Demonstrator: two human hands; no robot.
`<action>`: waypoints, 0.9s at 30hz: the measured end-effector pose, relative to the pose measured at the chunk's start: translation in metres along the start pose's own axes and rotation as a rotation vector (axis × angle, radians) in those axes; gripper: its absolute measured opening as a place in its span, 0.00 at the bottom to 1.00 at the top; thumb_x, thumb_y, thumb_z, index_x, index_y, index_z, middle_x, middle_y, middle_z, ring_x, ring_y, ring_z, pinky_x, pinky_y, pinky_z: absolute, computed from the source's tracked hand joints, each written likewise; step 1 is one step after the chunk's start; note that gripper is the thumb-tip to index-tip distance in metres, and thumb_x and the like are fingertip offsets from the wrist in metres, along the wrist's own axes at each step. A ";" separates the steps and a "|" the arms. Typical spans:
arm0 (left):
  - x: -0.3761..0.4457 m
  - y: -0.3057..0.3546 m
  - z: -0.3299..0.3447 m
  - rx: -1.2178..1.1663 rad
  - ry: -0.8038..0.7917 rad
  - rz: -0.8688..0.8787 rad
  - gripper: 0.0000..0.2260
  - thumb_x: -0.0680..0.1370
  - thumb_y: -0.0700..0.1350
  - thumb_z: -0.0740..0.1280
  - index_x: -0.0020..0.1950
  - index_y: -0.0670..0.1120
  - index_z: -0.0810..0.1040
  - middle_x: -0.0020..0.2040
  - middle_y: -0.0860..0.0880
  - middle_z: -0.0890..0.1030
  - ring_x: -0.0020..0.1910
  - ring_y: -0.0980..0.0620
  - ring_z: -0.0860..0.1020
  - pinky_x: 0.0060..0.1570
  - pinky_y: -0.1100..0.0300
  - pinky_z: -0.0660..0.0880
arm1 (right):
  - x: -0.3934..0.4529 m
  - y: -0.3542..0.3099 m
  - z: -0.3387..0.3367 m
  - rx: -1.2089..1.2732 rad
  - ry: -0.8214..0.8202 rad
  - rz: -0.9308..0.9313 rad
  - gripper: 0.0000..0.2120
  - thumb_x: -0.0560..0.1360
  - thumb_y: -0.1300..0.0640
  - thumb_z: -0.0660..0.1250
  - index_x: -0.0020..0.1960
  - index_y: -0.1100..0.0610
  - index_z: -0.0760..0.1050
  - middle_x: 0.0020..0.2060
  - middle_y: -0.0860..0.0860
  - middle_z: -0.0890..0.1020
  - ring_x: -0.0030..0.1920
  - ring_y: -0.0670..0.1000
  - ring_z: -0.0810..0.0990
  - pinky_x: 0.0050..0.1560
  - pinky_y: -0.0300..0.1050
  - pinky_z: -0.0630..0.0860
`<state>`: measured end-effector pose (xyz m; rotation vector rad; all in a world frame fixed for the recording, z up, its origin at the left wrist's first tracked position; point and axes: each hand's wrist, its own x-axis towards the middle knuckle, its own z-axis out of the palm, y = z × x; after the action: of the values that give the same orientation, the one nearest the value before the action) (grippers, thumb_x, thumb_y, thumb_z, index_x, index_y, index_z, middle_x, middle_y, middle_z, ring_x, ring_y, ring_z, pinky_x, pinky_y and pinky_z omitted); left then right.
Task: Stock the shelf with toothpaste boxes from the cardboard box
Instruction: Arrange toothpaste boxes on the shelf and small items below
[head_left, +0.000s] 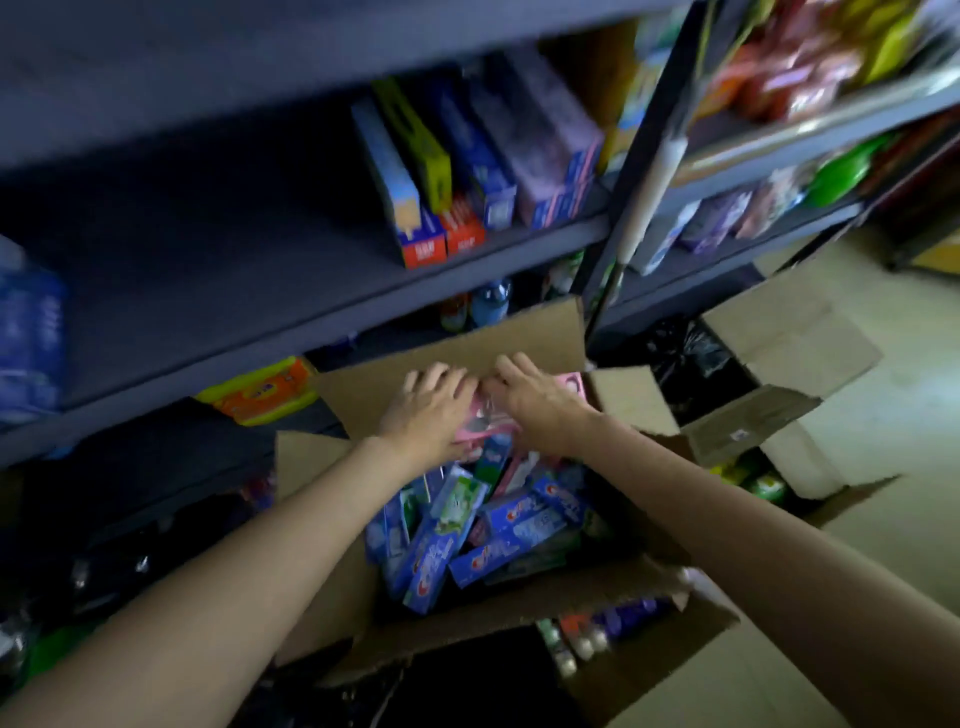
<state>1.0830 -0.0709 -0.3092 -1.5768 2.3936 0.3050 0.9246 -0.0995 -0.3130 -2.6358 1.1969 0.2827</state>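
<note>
Both hands, left hand (426, 410) and right hand (535, 402), curl round pink toothpaste boxes (485, 423) inside the cardboard box (457, 364). Pick-up step (blurred view); next, a lift to the shelf (322, 306) above the box.

Jumbled blue toothpaste boxes (488, 540) fill the open cardboard box (358, 395).

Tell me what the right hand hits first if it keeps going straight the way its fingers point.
Probably the upright back flap of the cardboard box: the right hand, on the pink toothpaste boxes, points at it. Depth is unclear.

Both hands (483, 405) grip pink toothpaste boxes (480, 423) (inside the cardboard box (363, 389)).
</note>
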 end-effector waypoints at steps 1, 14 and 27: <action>-0.005 -0.005 -0.020 0.025 0.066 -0.001 0.29 0.73 0.60 0.65 0.67 0.44 0.64 0.67 0.47 0.69 0.66 0.47 0.65 0.61 0.54 0.61 | -0.004 -0.003 -0.025 0.001 0.054 -0.043 0.22 0.71 0.56 0.68 0.62 0.62 0.69 0.58 0.58 0.68 0.59 0.57 0.66 0.59 0.51 0.71; -0.060 -0.055 -0.249 0.301 0.694 0.155 0.30 0.54 0.52 0.79 0.52 0.45 0.77 0.45 0.51 0.81 0.42 0.48 0.76 0.43 0.57 0.61 | -0.049 0.006 -0.287 0.000 0.210 0.087 0.32 0.68 0.48 0.72 0.68 0.53 0.67 0.60 0.51 0.72 0.58 0.53 0.74 0.51 0.44 0.70; 0.029 -0.065 -0.359 0.351 0.968 -0.125 0.37 0.54 0.48 0.81 0.61 0.41 0.77 0.59 0.45 0.79 0.56 0.45 0.79 0.58 0.49 0.74 | 0.037 0.056 -0.362 -0.116 0.719 0.250 0.24 0.74 0.67 0.60 0.69 0.63 0.61 0.67 0.57 0.66 0.51 0.63 0.77 0.39 0.52 0.76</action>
<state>1.0960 -0.2337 0.0185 -1.9358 2.6900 -1.0814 0.9351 -0.2662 0.0153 -2.7671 1.7569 -0.6332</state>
